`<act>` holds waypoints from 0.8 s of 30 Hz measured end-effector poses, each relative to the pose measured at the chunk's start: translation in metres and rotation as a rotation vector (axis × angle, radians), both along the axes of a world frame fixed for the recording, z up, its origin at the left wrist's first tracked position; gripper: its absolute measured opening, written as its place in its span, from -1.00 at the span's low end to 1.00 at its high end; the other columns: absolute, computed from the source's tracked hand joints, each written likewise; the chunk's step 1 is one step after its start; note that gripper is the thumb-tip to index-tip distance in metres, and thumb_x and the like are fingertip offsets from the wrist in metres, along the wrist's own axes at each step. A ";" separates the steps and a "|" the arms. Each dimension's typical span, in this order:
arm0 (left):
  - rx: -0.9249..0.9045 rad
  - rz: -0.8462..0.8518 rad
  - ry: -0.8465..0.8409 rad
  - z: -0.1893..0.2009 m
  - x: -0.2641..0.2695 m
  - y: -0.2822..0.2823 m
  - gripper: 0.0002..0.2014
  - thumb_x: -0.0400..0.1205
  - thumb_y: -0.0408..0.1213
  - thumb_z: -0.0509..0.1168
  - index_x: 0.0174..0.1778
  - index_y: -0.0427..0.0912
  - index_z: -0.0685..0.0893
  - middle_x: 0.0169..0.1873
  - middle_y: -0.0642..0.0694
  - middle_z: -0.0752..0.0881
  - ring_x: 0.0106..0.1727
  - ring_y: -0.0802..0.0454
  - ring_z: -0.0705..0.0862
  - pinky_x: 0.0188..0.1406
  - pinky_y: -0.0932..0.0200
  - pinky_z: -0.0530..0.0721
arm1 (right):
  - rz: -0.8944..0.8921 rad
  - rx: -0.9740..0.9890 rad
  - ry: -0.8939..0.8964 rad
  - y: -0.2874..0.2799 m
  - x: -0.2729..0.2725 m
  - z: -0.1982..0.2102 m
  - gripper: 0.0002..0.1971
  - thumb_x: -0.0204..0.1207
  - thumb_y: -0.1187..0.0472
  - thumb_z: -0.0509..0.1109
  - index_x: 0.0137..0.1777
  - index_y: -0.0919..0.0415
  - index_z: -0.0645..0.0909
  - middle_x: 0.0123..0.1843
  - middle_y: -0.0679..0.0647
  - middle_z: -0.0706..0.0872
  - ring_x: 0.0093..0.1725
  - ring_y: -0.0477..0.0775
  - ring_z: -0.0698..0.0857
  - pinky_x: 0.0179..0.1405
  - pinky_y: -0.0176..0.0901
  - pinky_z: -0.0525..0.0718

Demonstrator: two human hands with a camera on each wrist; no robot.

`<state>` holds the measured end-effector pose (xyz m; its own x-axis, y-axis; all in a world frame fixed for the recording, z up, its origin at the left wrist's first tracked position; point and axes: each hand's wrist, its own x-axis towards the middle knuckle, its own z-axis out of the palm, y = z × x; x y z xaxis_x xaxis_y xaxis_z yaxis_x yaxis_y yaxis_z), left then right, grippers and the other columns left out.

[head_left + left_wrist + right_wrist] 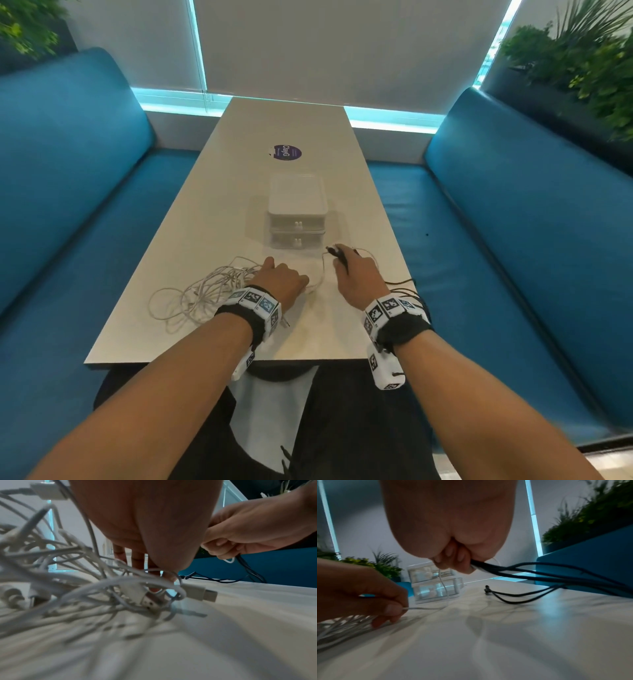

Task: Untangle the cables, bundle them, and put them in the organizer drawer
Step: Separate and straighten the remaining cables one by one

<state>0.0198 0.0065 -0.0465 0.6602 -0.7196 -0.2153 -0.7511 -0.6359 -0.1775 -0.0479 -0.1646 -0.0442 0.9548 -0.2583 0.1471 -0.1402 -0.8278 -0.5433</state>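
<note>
Cables lie before us on the near half of the table: a tangle of white cables at the near left, and a black cable running off the right edge. Our left hand rests at the right side of the white tangle, and in the right wrist view its thumb and forefinger pinch a thin white cable low over the table. Our right hand sits just right of it, its fingers curled tight round several strands of the black cable, with a loop of the thin white cable rising into the same grip. A free end of the black cable lies on the table beyond. The organizer, a clear unit of two stacked drawers, stands just beyond both hands in the middle of the table, both drawers closed. A round purple sticker lies farther off. Blue benches flank the table.
</note>
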 end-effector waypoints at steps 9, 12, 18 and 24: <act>-0.048 -0.020 0.043 0.008 -0.003 -0.011 -0.73 0.66 -0.47 0.14 0.14 -0.05 0.60 0.05 -0.07 0.62 0.08 -0.15 0.65 0.27 -0.14 0.36 | 0.186 -0.074 0.106 0.009 -0.004 -0.004 -0.65 0.75 0.08 0.16 0.48 0.07 0.52 -0.06 0.22 0.80 -0.11 0.22 0.74 -0.05 0.05 0.68; -0.137 -0.026 -0.001 0.004 -0.003 -0.014 -0.72 0.69 -0.45 0.11 0.17 -0.01 0.58 0.04 -0.01 0.64 0.06 -0.11 0.64 0.21 -0.10 0.36 | 0.179 -0.051 0.224 0.013 -0.004 -0.002 -0.71 0.74 0.13 0.14 0.20 0.21 0.67 0.02 0.21 0.79 0.02 0.23 0.73 -0.02 0.00 0.63; -0.030 0.006 -0.104 -0.005 0.001 -0.004 -0.84 0.77 -0.26 0.11 0.22 -0.11 0.53 0.09 -0.08 0.66 0.17 -0.15 0.60 0.28 -0.16 0.33 | 0.044 -0.141 0.276 -0.002 -0.002 -0.002 -0.75 0.73 0.11 0.17 0.16 0.21 0.63 0.03 0.26 0.74 0.02 0.29 0.71 -0.02 0.02 0.65; -0.012 0.004 -0.143 -0.010 -0.003 -0.001 -0.69 0.74 -0.21 0.04 0.33 -0.10 0.58 0.26 -0.12 0.64 0.31 -0.17 0.52 0.45 -0.24 0.25 | -0.233 -0.202 0.308 -0.029 -0.011 -0.004 -0.73 0.73 0.07 0.16 0.24 0.13 0.62 0.07 0.21 0.72 0.03 0.29 0.73 -0.06 0.01 0.66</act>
